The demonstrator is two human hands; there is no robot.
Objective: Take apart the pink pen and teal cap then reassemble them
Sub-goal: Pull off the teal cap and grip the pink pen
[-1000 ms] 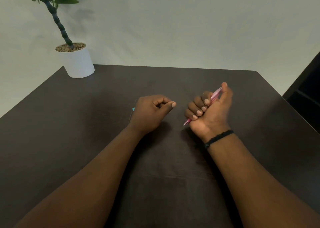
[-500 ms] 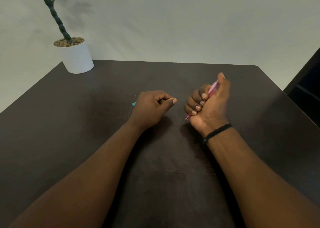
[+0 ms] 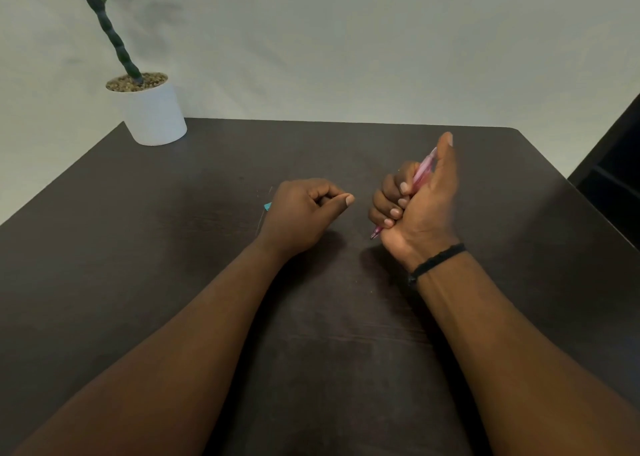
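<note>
My right hand point(image 3: 420, 206) is closed in a fist around the pink pen point(image 3: 421, 171), held slanted just above the dark table point(image 3: 207, 282). The pen's tip point(image 3: 374, 234) pokes out below the fist, and its upper end lies along my raised thumb. My left hand point(image 3: 304, 215) rests on the table to the left, fingers curled with the thumb against the index finger. A small teal cap point(image 3: 267, 206) tip sticks out at the little-finger side of that fist; the rest of it is hidden.
A white pot with a green plant point(image 3: 152, 112) stands at the table's far left corner. The table's right edge runs past a dark piece of furniture point(image 3: 616, 164). A black band sits on my right wrist.
My right hand has risen slightly with the pen, the thumb now reaching past the pen's upper end. My left hand stays closed in the same place.
</note>
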